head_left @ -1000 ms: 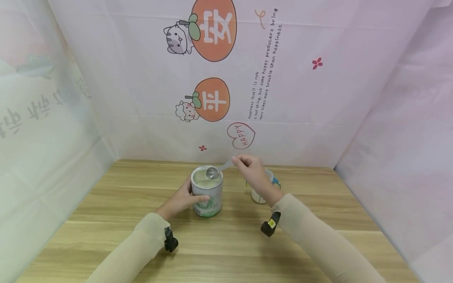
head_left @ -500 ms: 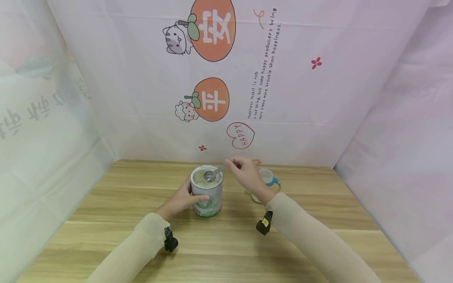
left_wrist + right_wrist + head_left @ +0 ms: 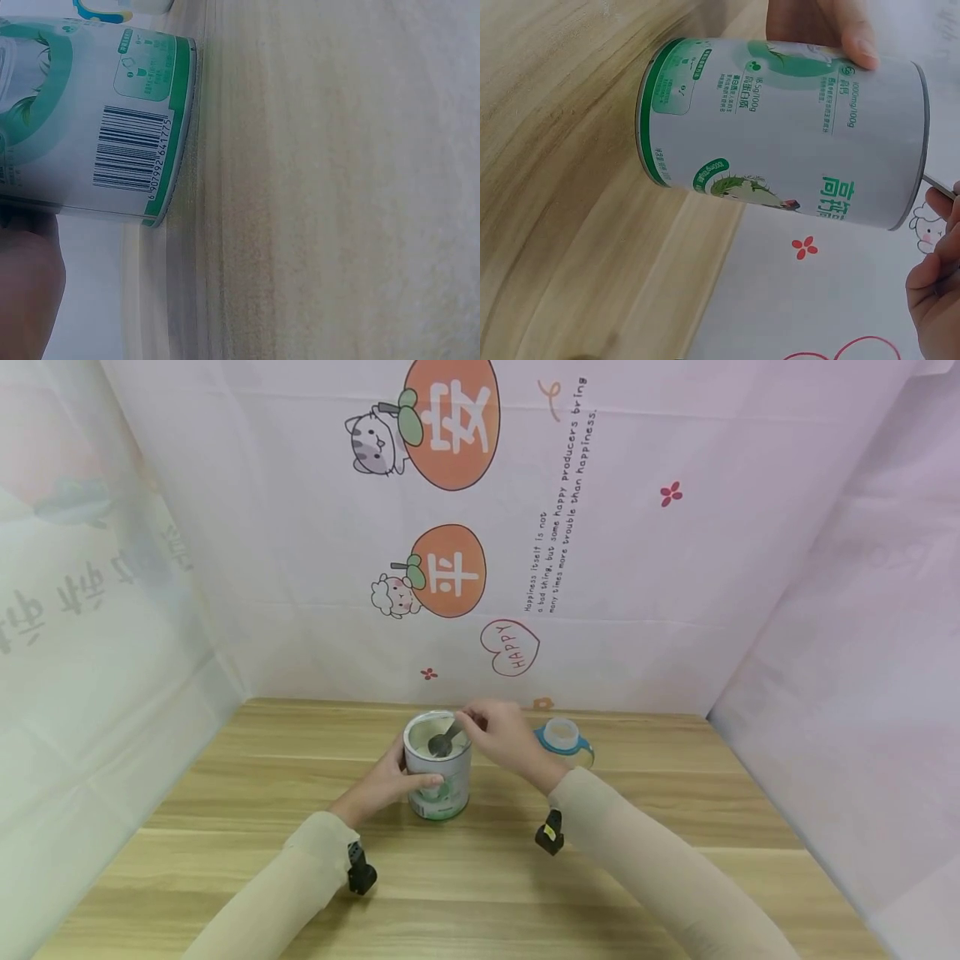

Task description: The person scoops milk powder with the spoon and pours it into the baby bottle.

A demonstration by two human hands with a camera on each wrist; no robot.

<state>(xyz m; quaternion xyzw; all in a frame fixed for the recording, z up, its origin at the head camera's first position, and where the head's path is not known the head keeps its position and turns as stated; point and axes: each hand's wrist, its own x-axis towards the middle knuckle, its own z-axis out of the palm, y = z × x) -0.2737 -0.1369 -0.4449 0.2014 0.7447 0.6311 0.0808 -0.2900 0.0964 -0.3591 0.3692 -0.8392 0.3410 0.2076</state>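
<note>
A white and green milk powder can (image 3: 441, 789), without a lid on its top, stands upright on the table. My left hand (image 3: 386, 783) grips its left side, the thumb across the front. Pale powder shows inside. My right hand (image 3: 501, 732) pinches the handle of a measuring scoop (image 3: 440, 744), whose bowl is down inside the can's mouth. In the right wrist view the fingers (image 3: 936, 300) hold the handle close to the can's rim. The left wrist view shows the can's barcode side, its base on the wood.
A baby bottle (image 3: 561, 734) with a blue collar and handle stands right of the can, partly hidden behind my right hand. The wooden table (image 3: 465, 893) meets a printed white cloth backdrop (image 3: 615, 652) at the back and sides.
My right hand has moved left and down with the scoop, whose bowl has gone lower into the can. More of the bottle has come into sight. The left hand and can stay put.
</note>
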